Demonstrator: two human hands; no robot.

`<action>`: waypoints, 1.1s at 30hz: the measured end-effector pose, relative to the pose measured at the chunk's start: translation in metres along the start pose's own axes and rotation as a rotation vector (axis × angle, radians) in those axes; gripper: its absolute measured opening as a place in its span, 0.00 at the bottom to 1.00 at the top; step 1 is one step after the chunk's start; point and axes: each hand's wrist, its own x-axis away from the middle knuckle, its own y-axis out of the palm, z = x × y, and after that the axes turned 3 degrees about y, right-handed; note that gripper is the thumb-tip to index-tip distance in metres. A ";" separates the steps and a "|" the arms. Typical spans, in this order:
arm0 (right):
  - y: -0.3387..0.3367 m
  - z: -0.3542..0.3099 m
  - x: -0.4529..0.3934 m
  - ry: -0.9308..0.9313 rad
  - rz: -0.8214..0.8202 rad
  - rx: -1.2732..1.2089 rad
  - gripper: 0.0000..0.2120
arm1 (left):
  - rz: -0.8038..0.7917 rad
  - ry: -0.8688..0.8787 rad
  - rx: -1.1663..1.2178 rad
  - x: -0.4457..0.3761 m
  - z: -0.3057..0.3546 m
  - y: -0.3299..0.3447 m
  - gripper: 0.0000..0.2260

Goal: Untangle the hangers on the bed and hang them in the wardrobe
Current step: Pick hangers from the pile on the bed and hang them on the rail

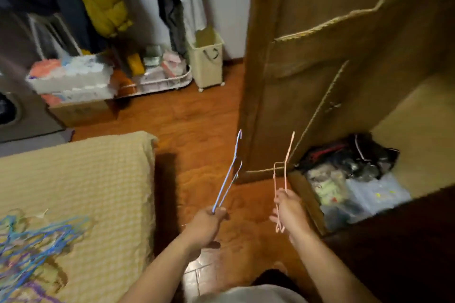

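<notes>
The left hand [209, 219] grips a blue hanger [230, 174] by its end; the right hand [288, 206] grips a pink hanger [285, 170]. Both hooks point toward the open wardrobe [320, 81]. More tangled hangers [32, 241] lie on the bed [86, 174].

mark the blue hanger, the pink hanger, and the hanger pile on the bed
blue hanger [227, 179]: head view, on its wire midway above the left hand.
pink hanger [285, 167]: head view, on its neck below the hook.
hanger pile [32, 241]: head view, middle of the tangle.
</notes>
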 end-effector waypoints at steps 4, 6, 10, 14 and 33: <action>-0.102 -0.046 -0.038 -0.038 0.155 -0.098 0.15 | -0.143 0.148 -0.128 -0.036 0.099 0.092 0.12; -0.153 -0.073 -0.052 -0.068 0.225 -0.158 0.13 | -0.218 0.201 -0.129 -0.049 0.151 0.138 0.11; -0.221 -0.120 -0.062 -0.142 0.289 -0.204 0.10 | -0.423 0.284 -0.135 -0.062 0.229 0.202 0.13; -0.264 -0.151 -0.073 -0.193 0.412 -0.267 0.09 | -0.621 0.355 -0.132 -0.083 0.286 0.239 0.16; -0.327 -0.260 -0.063 -0.400 1.055 -0.566 0.09 | -1.107 0.693 -0.431 -0.107 0.466 0.351 0.12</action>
